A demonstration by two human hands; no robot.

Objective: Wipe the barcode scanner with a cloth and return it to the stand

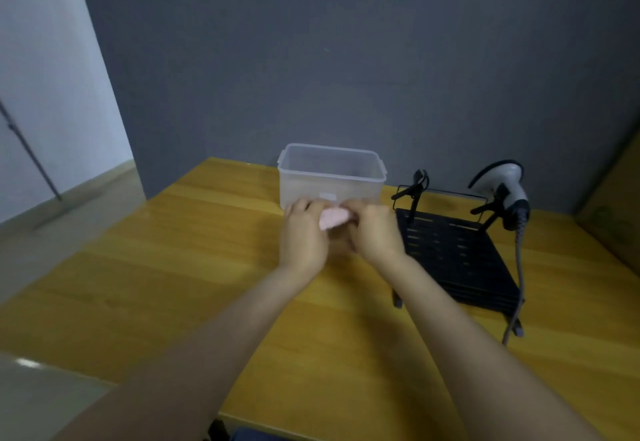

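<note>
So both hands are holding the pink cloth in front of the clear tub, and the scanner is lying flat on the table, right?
Not quite. The head view shows the scanner resting on the black stand; the rest holds.

Pink cloth (333, 218), small and bunched up, pinched between both hands just in front of a clear tub, above the desk. Barcode scanner (505, 187), white head with dark grey handle, sits upright-ish at the back right corner of the stand (453, 253), head tilted left, grey cable hanging down the right side. Stand is black, slotted flat tray on short legs, with two thin prongs at its back edge.
</note>
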